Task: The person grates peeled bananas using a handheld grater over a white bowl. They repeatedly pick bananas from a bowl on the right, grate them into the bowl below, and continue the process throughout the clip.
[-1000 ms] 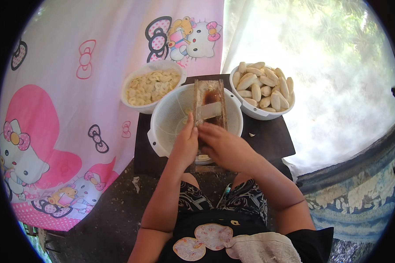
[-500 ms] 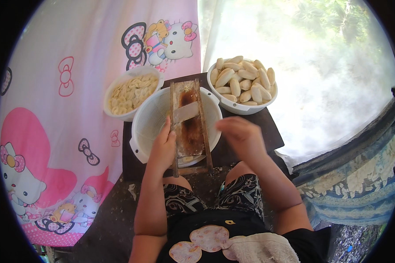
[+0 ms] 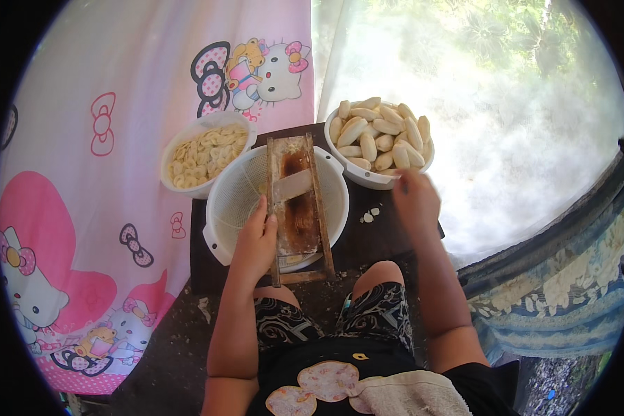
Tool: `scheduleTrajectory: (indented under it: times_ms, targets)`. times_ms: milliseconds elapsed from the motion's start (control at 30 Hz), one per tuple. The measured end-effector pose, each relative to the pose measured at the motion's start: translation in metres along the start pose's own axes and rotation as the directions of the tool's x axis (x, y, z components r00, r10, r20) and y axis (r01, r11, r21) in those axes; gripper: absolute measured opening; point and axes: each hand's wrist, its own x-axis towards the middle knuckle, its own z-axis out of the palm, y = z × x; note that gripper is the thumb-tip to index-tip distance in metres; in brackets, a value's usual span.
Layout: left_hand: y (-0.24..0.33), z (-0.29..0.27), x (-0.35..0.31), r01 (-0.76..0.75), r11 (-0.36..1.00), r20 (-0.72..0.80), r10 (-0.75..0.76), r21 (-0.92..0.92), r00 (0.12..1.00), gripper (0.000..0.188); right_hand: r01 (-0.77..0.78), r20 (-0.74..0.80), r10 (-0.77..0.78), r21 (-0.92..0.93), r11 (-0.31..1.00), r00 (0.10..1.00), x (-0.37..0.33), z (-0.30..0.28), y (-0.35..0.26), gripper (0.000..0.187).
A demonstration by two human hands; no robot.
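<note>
My left hand (image 3: pixel 258 239) grips the left rail of a wooden slicer (image 3: pixel 301 222), a long framed board with a slanted metal blade plate and brown stains. The slicer rests tilted across a white colander (image 3: pixel 243 173). To the right, my right hand (image 3: pixel 416 201) is at the near rim of a white basin (image 3: pixel 371 179) heaped with peeled bananas (image 3: pixel 387 132). Motion blurs its fingers, and whether they touch a banana is unclear. At the back left, a white bowl (image 3: pixel 166 173) holds thin pale banana slices (image 3: pixel 208 156).
All the containers stand on a dark table (image 3: pixel 388 236). Small white scraps (image 3: pixel 371 215) lie on it beside the colander. A pink printed curtain (image 3: pixel 139 76) hangs on the left. Patterned cloth (image 3: pixel 555 298) hangs on the right, and a towel (image 3: pixel 409 395) lies over my lap.
My right hand has moved away from beside the slicer, rightward to the basin of peeled bananas. White scraps on the table now show. My left hand keeps its grip on the slicer.
</note>
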Motion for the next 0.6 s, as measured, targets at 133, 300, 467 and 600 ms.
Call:
scheduleTrajectory:
  times_ms: [133,300,467,600]
  targets:
    - [-0.001,0.002,0.002,-0.006,1.000,-0.002,0.006,-0.014,1.000,0.054,-0.076,0.021,0.083,-0.213,0.974,0.996,0.045,0.004,0.008,0.024]
    - [-0.003,0.003,0.002,0.019,0.998,0.045,-0.016,-0.067,0.999,0.058,-0.119,0.082,0.135,-0.176,0.977,0.987,0.051,0.026,0.020,0.038]
    - [-0.010,0.002,0.007,-0.018,0.992,0.142,0.036,-0.128,0.989,0.068,0.011,-0.094,-0.007,0.041,0.999,0.996,0.049,0.024,0.014,0.036]
    - [-0.013,-0.005,0.012,-0.074,0.996,0.194,0.083,-0.053,0.978,0.069,-0.175,0.132,0.133,0.901,0.397,0.982,0.050,0.010,-0.018,0.030]
